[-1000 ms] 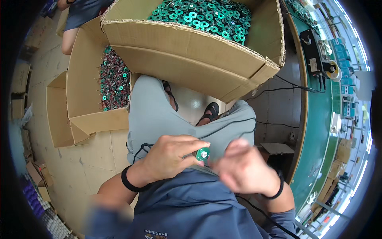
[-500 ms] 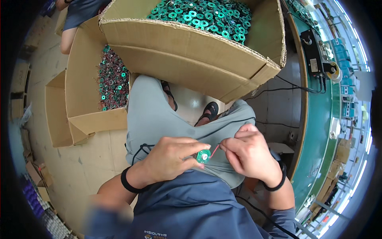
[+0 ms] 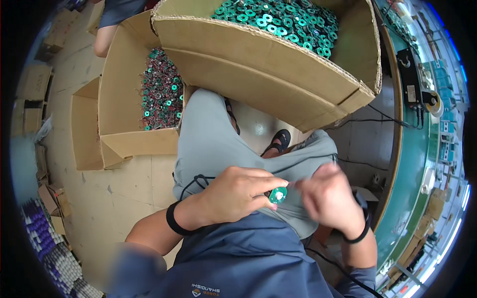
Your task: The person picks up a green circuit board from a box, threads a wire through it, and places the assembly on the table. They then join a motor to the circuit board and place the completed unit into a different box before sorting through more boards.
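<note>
Over my lap, my left hand (image 3: pixel 238 192) pinches a small round green circuit board (image 3: pixel 278 195) between thumb and fingertips. The board has a white centre, and its face is turned up toward me. Just right of it is my right hand (image 3: pixel 325 196), its fingers curled but smeared by motion. Whether a wire lies between its fingertips I cannot make out. A large cardboard box (image 3: pixel 258 62) in front of my knees holds a heap of green ring-shaped boards (image 3: pixel 285 25).
A second cardboard box (image 3: pixel 139 141) at left holds many small boards with red wires (image 3: pixel 161 92). To the right runs a green workbench (image 3: pixel 410 164) with a black device (image 3: pixel 410 74) and cables. Another person's arm (image 3: pixel 104 39) shows at upper left. Purple and white items (image 3: pixel 47 238) are stacked lower left.
The view has shifted, so the scene sits farther right. My right hand has turned and blurred beside the board; the red wire seen earlier no longer shows clearly. My left hand keeps its pinch.
</note>
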`<action>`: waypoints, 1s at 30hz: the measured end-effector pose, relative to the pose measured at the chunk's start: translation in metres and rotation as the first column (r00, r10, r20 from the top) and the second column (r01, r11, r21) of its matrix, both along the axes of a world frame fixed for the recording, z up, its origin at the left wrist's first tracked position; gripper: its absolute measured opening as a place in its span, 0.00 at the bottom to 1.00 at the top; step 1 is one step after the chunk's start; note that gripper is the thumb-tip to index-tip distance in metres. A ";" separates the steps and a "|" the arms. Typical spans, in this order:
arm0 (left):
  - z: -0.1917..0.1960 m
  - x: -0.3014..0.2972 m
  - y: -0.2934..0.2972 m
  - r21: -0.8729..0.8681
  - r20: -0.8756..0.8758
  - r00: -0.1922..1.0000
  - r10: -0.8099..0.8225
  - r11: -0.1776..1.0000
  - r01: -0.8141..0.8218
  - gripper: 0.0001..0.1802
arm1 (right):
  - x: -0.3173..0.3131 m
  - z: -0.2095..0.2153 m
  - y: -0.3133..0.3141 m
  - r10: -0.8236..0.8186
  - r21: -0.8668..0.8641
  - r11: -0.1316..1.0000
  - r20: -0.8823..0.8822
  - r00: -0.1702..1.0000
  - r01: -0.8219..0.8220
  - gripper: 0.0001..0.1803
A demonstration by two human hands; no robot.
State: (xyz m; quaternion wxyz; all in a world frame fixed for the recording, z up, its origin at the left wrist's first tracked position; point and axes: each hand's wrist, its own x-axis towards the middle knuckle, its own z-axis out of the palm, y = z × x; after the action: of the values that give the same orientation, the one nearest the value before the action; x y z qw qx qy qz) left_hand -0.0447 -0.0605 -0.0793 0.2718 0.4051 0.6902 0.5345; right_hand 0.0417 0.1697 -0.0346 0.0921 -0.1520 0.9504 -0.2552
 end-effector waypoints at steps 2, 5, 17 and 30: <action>0.006 -0.005 -0.001 -0.068 -0.018 1.000 0.015 0.998 -0.016 0.20 | 0.012 0.001 -0.012 0.129 -0.193 0.975 0.080 0.988 -0.112 0.05; 0.000 -0.005 -0.009 -0.001 0.474 0.866 0.162 0.983 -0.184 0.20 | 0.001 0.010 -0.005 -0.076 -0.203 0.976 0.013 0.997 0.077 0.05; -0.011 0.006 -0.012 -0.136 0.571 0.802 0.175 0.984 -0.118 0.07 | -0.008 -0.015 -0.046 -0.054 -0.091 0.995 -0.169 0.984 0.039 0.09; -0.027 -0.047 -0.134 -0.170 0.606 0.401 0.687 0.605 -0.778 0.08 | -0.003 -0.004 -0.020 -0.345 -0.225 0.927 -0.207 0.915 0.299 0.22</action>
State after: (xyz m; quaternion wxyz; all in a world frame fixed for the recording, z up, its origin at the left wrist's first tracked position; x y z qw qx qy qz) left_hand -0.0921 -0.1943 -0.1061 0.1890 -0.1206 0.6275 0.7456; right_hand 0.0382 0.1492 -0.0391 -0.0834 -0.0309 0.9380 -0.3350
